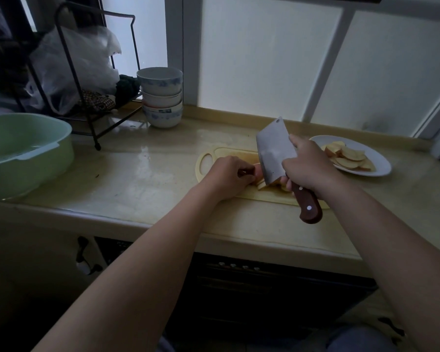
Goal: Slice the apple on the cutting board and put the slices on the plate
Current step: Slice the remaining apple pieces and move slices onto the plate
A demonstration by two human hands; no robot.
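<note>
At your far left a pale green basin [23, 153] sits on the tabletop [137, 179], and behind it a black wire rack [92, 80] carries a crumpled plastic bag [81, 62]. Just right of the rack a stack of bowls [161, 97] stands near the window. Further right lies the cutting board [206, 161], its oval handle hole toward the left. Your left grip [229, 177] rests on the board with the fingers curled, pinching the remaining apple piece [257, 171]; a strip of red skin shows between your fingers, and the piece's right end meets the blade. The cleaver [274, 151] stands steeply tilted with its edge down at the apple, just beside your left fingertips. A few cut slices [264, 185] lie on the board under and just right of the blade, between your two grips. Your right grip [308, 166] is wrapped round the cleaver's wooden handle close up to the blade, the riveted handle end sticking out toward you. Right of that, near the board's far right end, the white plate [381, 165] holds a heap of apple slices [348, 157]
</note>
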